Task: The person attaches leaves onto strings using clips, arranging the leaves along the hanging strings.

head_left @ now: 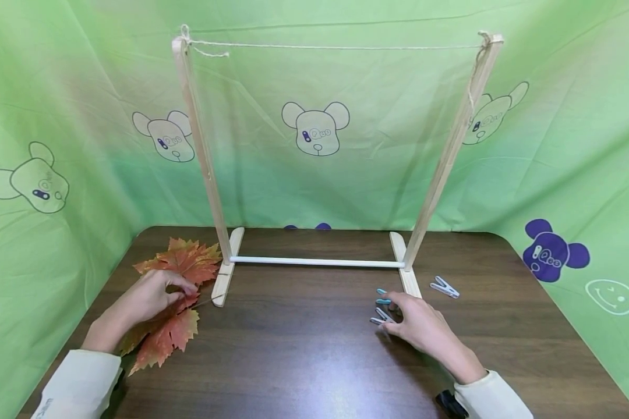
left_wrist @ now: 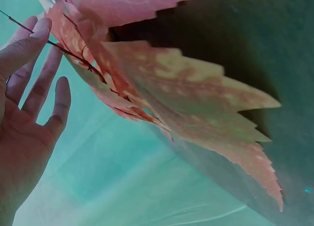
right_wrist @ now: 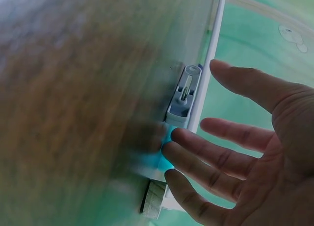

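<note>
Pinching the thin dark stem (left_wrist: 73,53) of the jagged red-and-orange leaves (head_left: 170,336), your left hand (head_left: 152,297) was over them at the left of the brown wood-grain worktop (head_left: 293,326), their spread running far to near. Beyond stood the pale wooden stand (head_left: 440,163). Your right hand (head_left: 419,323), spread, was much the nearer to the turquoise clothes peg (head_left: 382,301) and grey plastic clothes peg (head_left: 381,317), both left of its palm; fingertip contact was unclear.

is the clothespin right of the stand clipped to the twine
No, that clothespin lies on the table, below the twine.
</note>
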`<state>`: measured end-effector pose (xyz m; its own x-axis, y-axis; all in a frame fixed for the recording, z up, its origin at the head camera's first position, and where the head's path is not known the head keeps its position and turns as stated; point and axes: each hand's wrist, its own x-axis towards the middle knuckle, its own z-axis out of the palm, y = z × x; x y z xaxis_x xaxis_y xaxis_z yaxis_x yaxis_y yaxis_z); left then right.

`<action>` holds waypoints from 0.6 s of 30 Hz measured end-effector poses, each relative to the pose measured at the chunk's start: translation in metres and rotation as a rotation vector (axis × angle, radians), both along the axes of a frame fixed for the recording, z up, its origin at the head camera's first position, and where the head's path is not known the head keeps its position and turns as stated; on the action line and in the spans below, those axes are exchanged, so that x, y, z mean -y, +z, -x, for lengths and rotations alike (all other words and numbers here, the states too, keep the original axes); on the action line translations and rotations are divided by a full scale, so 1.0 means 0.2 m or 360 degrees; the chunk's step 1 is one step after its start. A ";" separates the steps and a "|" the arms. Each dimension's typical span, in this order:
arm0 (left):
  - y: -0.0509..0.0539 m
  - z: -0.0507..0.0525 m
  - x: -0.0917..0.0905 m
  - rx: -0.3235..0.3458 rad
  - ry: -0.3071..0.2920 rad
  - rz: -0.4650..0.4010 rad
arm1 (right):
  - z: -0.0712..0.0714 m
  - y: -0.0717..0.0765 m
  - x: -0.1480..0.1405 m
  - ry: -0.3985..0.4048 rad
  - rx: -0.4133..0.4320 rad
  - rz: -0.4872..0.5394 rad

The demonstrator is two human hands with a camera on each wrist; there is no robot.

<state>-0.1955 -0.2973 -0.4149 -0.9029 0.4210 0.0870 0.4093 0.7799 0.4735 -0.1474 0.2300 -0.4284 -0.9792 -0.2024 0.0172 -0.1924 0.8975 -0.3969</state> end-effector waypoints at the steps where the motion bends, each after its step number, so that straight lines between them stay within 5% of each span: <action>1: 0.01 0.00 0.00 0.0014 0.0007 0.0000 | 0.00 0.00 0.00 0.0002 0.0001 0.0000; 18: 0.10 0.04 -0.06 -0.0001 0.0049 -0.0032 | 0.03 -0.02 0.02 0.0043 0.0033 0.0003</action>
<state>-0.2030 -0.2853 -0.3951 -0.9154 0.3910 0.0956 0.3853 0.7826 0.4890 -0.1526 0.2255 -0.4323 -0.9735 -0.2286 -0.0027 -0.2082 0.8913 -0.4027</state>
